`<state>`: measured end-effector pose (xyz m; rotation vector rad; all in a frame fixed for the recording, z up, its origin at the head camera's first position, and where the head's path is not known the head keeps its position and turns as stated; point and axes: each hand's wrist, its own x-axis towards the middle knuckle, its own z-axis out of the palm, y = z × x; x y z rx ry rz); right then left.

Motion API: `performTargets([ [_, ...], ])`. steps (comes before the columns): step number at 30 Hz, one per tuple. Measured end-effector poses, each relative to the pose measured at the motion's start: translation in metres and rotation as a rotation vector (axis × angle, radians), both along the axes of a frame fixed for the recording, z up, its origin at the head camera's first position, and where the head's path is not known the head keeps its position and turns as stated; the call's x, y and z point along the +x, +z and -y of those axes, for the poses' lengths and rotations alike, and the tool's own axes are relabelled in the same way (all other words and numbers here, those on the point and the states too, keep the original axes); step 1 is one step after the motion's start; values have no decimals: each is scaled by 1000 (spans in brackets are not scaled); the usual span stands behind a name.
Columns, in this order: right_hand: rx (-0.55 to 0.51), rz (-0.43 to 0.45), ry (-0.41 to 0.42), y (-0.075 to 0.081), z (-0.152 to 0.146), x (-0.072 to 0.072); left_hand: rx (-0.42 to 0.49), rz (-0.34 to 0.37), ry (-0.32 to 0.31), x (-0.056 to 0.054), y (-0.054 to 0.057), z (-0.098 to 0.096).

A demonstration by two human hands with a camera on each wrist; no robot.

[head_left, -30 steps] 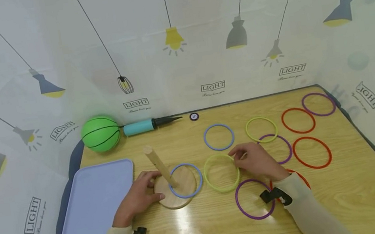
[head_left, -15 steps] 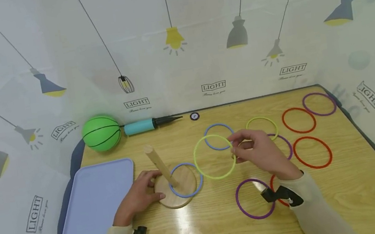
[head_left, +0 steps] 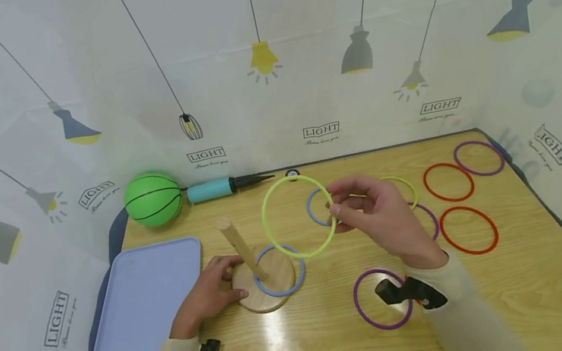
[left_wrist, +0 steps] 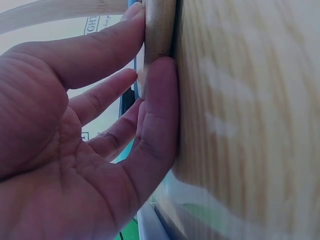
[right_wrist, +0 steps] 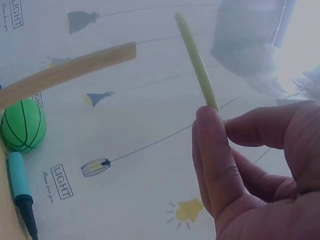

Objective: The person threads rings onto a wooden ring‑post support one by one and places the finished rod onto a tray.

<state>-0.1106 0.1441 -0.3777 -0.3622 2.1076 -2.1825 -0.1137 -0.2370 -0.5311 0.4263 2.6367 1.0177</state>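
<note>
A wooden peg stand [head_left: 241,247] has an upright post on a round base, and a blue ring [head_left: 302,268] lies round the foot of the post. My left hand [head_left: 211,293] grips the base's left edge; in the left wrist view its fingers [left_wrist: 157,115] curl along the rim close to the tabletop. A yellow-green ring [head_left: 264,220] is raised above the table, to the right of the post top. With thumb and fingers my right hand [head_left: 378,216] pinches its right side. Seen from the right wrist, this ring [right_wrist: 196,60] is nearly edge-on.
Loose rings lie on the right: a purple ring [head_left: 356,303] in front, red rings [head_left: 496,229] farther right, and another blue ring [head_left: 309,210] behind. A lilac tray [head_left: 140,327] is at the left. Behind are a green ball [head_left: 153,199] and a turquoise pump [head_left: 210,191].
My right hand has lifted the yellow-green ring off the table and carried it up and leftward, toward the post. My left hand has stayed on the base.
</note>
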Motion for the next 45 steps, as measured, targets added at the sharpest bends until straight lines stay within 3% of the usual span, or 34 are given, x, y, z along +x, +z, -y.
performTargets([
  [7, -109, -8, 77, 13, 40, -3, 3, 23, 20, 0, 1, -1],
  [12, -126, 8, 150, 5, 66, -9, 43, 13, 12, 1, 1, -1],
  [17, -106, 77, 196, -15, 81, -14, 41, -28, -10, 1, -1, -2],
  [24, -64, 159, 208, -51, 83, -15, 41, -12, 9, 1, 0, -3],
  [32, -33, 230, 190, -89, 75, -16, 6, 18, 16, 1, 1, -4],
  [45, 31, 344, 137, -142, 65, -22, 29, 34, 15, 2, 5, -4],
])
